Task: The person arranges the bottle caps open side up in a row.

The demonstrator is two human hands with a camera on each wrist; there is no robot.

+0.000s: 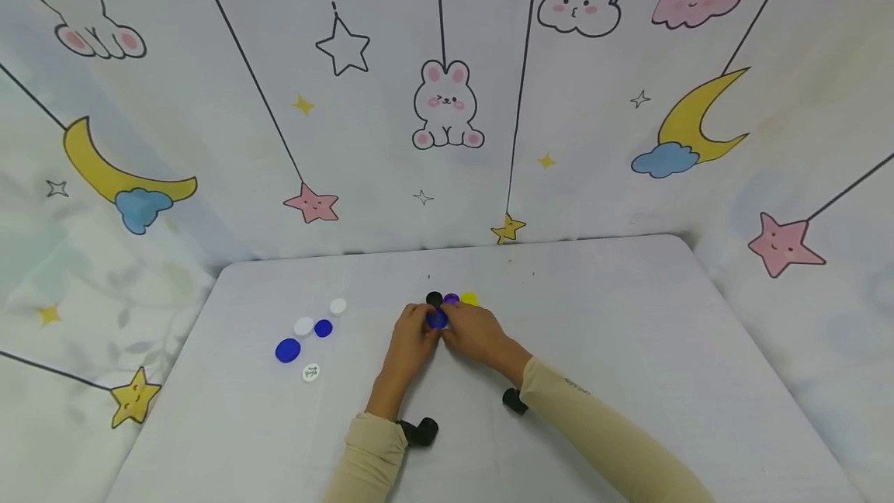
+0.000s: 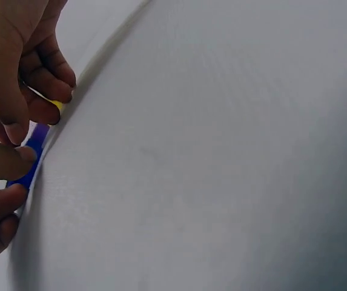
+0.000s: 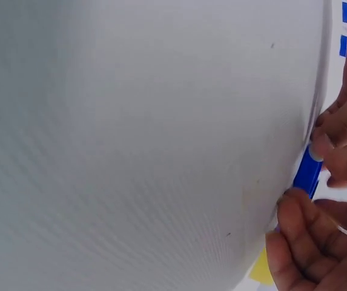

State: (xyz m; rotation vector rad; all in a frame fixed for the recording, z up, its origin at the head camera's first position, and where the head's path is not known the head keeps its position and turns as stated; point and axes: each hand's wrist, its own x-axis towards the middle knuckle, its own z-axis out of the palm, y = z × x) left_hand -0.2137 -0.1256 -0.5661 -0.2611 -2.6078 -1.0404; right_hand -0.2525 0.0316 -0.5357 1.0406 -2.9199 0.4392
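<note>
In the head view, my left hand (image 1: 410,338) and right hand (image 1: 480,332) meet at a blue bottle cap (image 1: 437,320) on the white table. The left thumb and fingers pinch the cap at its left side. Curled fingers of the right hand grip its right side. Just beyond the fingers, a black cap (image 1: 434,299), a purple cap (image 1: 452,299) and a yellow cap (image 1: 469,298) form a row. The wrist views show the blue cap (image 3: 307,174) edge-on, partly hidden by fingers, with the yellow cap (image 3: 261,268) beside the right hand.
Left of the hands lie a large blue cap (image 1: 288,350), a smaller blue cap (image 1: 323,328), two white caps (image 1: 338,307) and a printed white cap (image 1: 310,372). Black wrist devices (image 1: 421,432) sit at both cuffs. A patterned cloth (image 1: 391,115) rises behind the table (image 1: 615,309).
</note>
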